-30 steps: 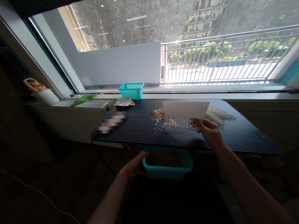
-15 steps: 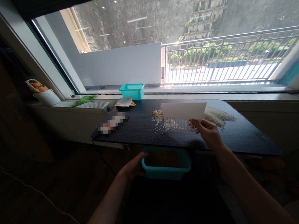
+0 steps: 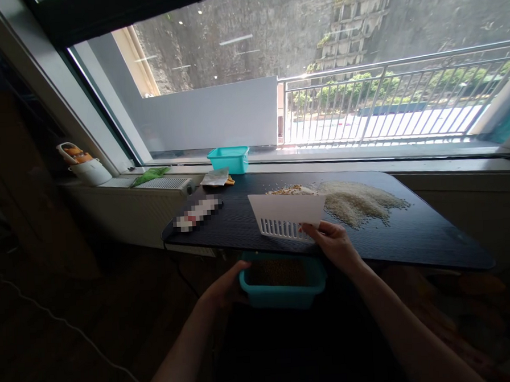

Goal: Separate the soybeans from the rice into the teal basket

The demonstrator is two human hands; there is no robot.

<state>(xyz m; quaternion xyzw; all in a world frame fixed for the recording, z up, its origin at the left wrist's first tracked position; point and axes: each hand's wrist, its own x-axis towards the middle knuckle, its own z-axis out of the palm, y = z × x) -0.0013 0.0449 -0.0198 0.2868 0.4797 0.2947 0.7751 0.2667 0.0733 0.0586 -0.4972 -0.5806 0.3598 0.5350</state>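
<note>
My right hand (image 3: 333,245) grips a white slotted plastic scoop (image 3: 286,215) by its lower right corner, just above the near edge of the black table (image 3: 432,233). My left hand (image 3: 226,285) holds the left side of a teal tub (image 3: 282,292) of brownish grains, held below the table edge. A heap of white rice (image 3: 358,198) lies on the table beyond the scoop, with some yellow grains (image 3: 290,190) at its left end.
A second teal tub (image 3: 229,158) stands on the window sill. A folded packet (image 3: 216,177) and a blurred strip-shaped item (image 3: 196,212) lie on the table's left part. A white pot (image 3: 87,168) sits far left. A cable (image 3: 52,327) runs over the dark floor.
My right hand has drawn the scoop left and toward the near table edge, over the tub. The scattered grains in front of it are gone from the table. The left hand keeps the tub in place.
</note>
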